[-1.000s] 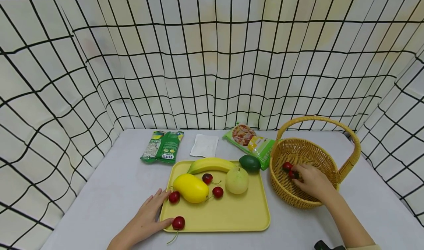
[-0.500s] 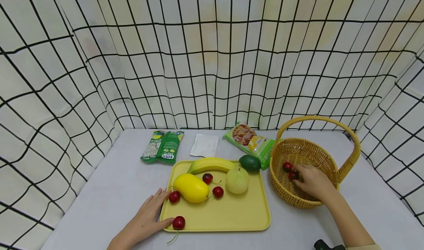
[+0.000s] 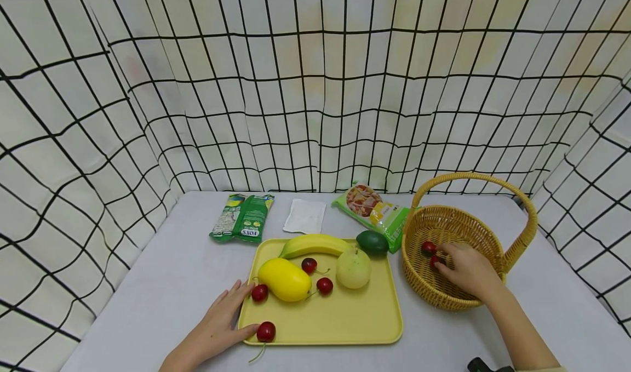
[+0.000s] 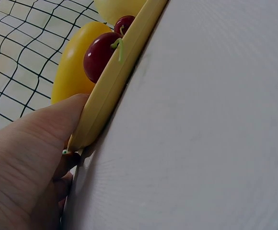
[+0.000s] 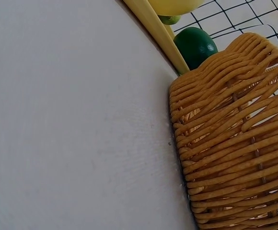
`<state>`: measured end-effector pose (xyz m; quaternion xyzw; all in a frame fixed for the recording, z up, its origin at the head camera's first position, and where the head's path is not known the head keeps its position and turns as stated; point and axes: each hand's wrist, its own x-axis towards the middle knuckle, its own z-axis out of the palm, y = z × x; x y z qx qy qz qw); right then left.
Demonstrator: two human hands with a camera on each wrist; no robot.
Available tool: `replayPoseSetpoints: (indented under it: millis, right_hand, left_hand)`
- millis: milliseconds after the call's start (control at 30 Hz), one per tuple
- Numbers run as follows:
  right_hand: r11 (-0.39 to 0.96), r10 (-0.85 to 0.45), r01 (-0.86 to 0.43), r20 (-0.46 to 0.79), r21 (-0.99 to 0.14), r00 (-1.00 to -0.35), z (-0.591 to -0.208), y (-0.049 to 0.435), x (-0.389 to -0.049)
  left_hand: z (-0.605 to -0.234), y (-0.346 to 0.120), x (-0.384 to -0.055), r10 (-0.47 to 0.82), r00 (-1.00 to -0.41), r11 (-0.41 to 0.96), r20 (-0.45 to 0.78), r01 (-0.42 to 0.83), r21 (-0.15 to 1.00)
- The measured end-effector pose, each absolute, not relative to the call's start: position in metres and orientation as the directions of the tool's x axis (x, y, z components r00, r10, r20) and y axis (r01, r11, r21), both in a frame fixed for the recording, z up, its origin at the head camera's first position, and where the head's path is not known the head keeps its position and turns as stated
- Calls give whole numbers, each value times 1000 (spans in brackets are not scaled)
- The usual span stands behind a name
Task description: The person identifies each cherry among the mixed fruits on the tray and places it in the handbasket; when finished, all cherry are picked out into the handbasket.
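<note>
On the yellow tray [image 3: 345, 328] my left hand [image 3: 212, 328] rests at the near left corner, fingers along the left edge. In the left wrist view its thumb [image 4: 64, 112] touches the rim. One cherry [image 3: 266, 332] sits beside the thumb, another cherry [image 3: 259, 293] near the fingertips. Inside the wicker basket [image 3: 419, 292], my right hand [image 3: 465, 268] pinches a cherry [image 3: 435, 261] between thumb and fingers, partly hidden. A second cherry [image 3: 429, 248] lies just beyond it. The right wrist view shows the basket's woven side, not the hand.
The tray also bears a mango [image 3: 285, 280], a banana [image 3: 315, 245], a pear [image 3: 353, 268], a green avocado-like fruit [image 3: 372, 243] and more cherries. Behind are a green snack bag [image 3: 241, 218], a white packet [image 3: 304, 216] and another snack packet [image 3: 370, 210]. Black netting surrounds the table.
My right hand has shifted slightly right, its fingers a little further apart, and the cherry at its fingertips has turned a little. My left hand and the tray have stayed put.
</note>
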<state>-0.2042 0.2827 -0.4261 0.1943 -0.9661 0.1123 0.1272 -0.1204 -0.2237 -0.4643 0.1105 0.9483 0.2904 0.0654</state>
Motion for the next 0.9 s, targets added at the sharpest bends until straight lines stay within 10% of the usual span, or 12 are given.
replayPoseSetpoints:
  millis: [900]
  right_hand:
    - [856,-410,-510,488,-87,-771,-405,261,-191]
  left_hand:
    - [-466,-223,-120,233,-970,809,-68,154,567]
